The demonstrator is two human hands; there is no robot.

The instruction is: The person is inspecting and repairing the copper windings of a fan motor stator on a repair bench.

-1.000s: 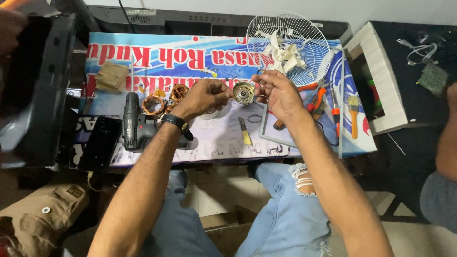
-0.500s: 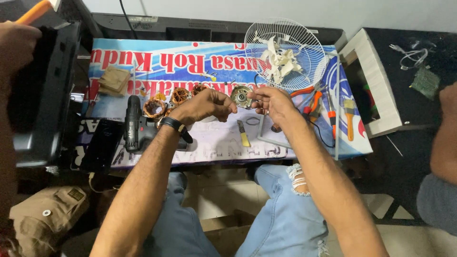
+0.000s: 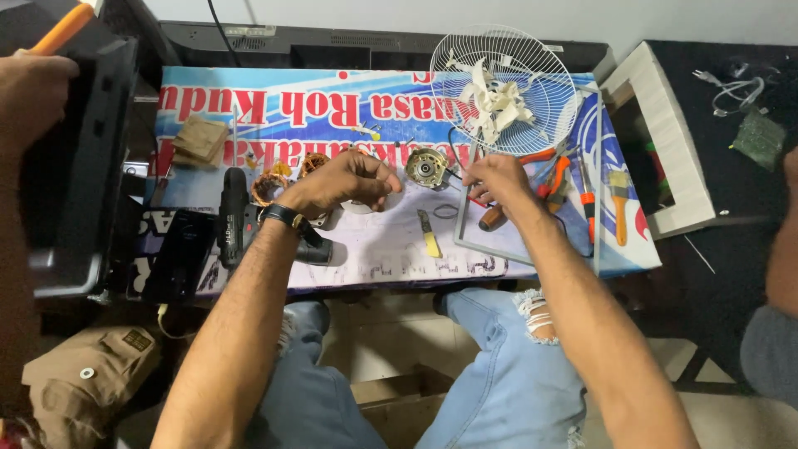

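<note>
A small round metal fan motor (image 3: 426, 166) lies on the printed banner that covers the table (image 3: 366, 249), between my two hands. My left hand (image 3: 345, 181) rests just left of it with the fingers curled in, and nothing shows inside them. A black watch sits on that wrist. My right hand (image 3: 499, 179) is just right of the motor, its fingertips pinched at a thin dark wire (image 3: 455, 176) that runs from the motor.
A white wire fan guard (image 3: 503, 91) holding white blades stands behind the motor. Nearby lie orange-handled tools (image 3: 555, 176), a brush (image 3: 618, 208), a yellow-handled tool (image 3: 430, 239), copper coils (image 3: 270, 187), a black drill (image 3: 233, 218) and a phone (image 3: 179, 254). Other people's arms (image 3: 33, 96) (image 3: 777, 274) flank the table.
The motor, held up between both hands a second ago, now lies on the table. My hands have drawn slightly apart from it.
</note>
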